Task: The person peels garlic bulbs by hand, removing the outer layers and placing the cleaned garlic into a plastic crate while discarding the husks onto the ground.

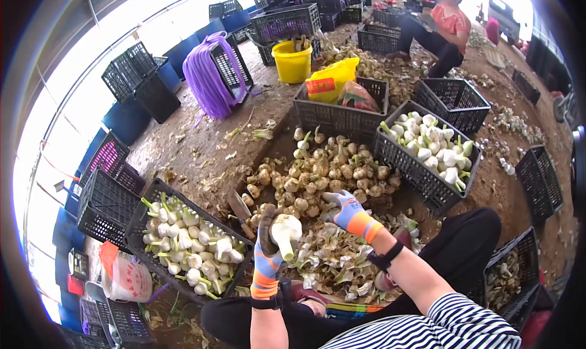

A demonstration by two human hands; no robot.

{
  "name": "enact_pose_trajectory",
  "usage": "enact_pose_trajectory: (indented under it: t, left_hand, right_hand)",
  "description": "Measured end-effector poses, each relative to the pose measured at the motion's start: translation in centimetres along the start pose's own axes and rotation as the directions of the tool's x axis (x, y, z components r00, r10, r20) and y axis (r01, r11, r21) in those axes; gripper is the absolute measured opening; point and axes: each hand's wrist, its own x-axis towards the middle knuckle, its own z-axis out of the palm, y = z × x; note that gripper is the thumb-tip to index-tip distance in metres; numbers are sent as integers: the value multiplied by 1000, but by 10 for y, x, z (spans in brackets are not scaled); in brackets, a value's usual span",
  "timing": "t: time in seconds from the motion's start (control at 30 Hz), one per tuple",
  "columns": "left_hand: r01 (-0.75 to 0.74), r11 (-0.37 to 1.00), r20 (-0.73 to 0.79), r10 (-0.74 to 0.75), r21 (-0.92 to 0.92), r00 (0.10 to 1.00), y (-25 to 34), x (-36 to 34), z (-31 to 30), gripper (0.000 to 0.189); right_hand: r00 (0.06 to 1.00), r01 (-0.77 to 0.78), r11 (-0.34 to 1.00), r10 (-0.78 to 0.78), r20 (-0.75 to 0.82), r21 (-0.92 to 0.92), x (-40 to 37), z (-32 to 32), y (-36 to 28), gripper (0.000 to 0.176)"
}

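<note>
My left hand (pixel 267 251), in a grey, blue and orange glove, holds a peeled white garlic bulb (pixel 285 232) with its green stem pointing down. My right hand (pixel 347 210), gloved alike, is over the near edge of a pile of unpeeled bulbs (pixel 323 172); its fingers are apart and hold nothing that I can see. Loose peelings (pixel 332 251) lie below and between my hands. A flat blade with a wooden handle (pixel 240 208) is just beyond my left hand. Clean bulbs fill a black crate (pixel 189 245) at the left and another crate (pixel 421 166) at the right.
A crate with a yellow bag (pixel 332 83) stands behind the pile, near a yellow bucket (pixel 292 62). Purple netting (pixel 210 74) hangs over a crate. A person (pixel 448 28) sits at the upper right. A white bucket (pixel 129 279) stands at the lower left.
</note>
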Motion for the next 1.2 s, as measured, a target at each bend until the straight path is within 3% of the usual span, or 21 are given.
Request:
enact_pose_trajectory:
  t: [0.03,0.07,0.1,0.13,0.2,0.23,0.27,0.33,0.5,0.57,0.6,0.7,0.73,0.8,0.83,0.9,1.0,1.07,1.13,1.17,1.2]
  left_hand:
    - [-42,987,-13,45,156,999,-2,0,0,92]
    - [-78,947,-16,87,311,996,-5,-2,0,91]
    - [-138,837,24,148,530,989,-8,-2,-2,88]
    - [84,990,-185,-61,118,981,-6,-1,12,82]
    - [-133,824,-34,182,551,983,-4,1,15,82]
    - [-132,807,-31,182,575,983,-4,1,15,79]
    - [-133,807,-32,184,576,982,-2,1,16,79]
    - [-199,653,23,267,731,963,2,-2,19,76]
    - [-301,576,109,344,760,933,-4,-4,17,69]
    - [-157,819,-48,219,552,974,-12,-7,15,60]
    - [-67,950,-153,119,306,981,-12,-7,17,61]
    - [-89,944,-348,203,318,915,-15,-1,17,54]
    - [-188,934,-370,297,303,880,-27,2,11,50]
    - [-245,958,-413,286,149,865,-44,1,-6,46]
    - [-245,958,-414,286,150,864,-48,-2,-8,46]
    - [-134,991,-516,119,8,848,-35,-6,0,36]
    - [-211,977,-428,180,-26,885,-9,-7,5,31]
    - [-215,935,-373,100,-282,922,-4,-9,1,37]
    - [-233,796,-388,-3,-559,921,-17,-7,-12,40]
    - [-232,795,-390,-6,-560,921,-14,-6,-10,40]
    - [-214,699,-323,-26,-682,946,-8,-2,-6,41]
  right_hand:
    - [992,-9,928,-39,121,372,3,-15,-21,49]
    - [980,99,828,-178,91,552,3,-19,-35,47]
    - [955,134,861,-244,168,491,1,-30,-56,44]
    - [920,183,884,-308,243,431,1,-43,-77,41]
    - [915,300,954,-283,286,-15,1,-53,-102,37]
    - [895,309,947,-258,365,-88,5,-53,-106,37]
    - [894,311,946,-260,365,-88,8,-55,-112,37]
    - [837,331,913,-167,522,-238,11,-59,-125,35]
    - [844,306,917,-136,519,-257,11,-52,-130,32]
    - [884,271,919,-119,452,-288,8,-47,-131,30]
    - [885,272,918,-122,449,-287,9,-43,-125,30]
    - [957,131,990,-110,268,-61,11,-30,-105,34]
    - [957,132,989,-111,269,-61,7,-24,-103,34]
    - [953,120,993,-120,279,16,-2,-14,-103,33]
    - [971,177,984,-176,161,10,-8,-4,-101,27]
    - [976,171,985,-168,138,-16,-5,-2,-98,28]
    - [991,59,995,-47,128,-86,8,3,-82,31]
    - [991,32,992,-15,136,-122,13,0,-66,32]
    - [979,-5,986,39,200,-168,13,6,-49,35]
    - [962,-44,976,99,255,-212,13,11,-39,39]
    - [961,-46,976,101,257,-214,11,15,-31,39]
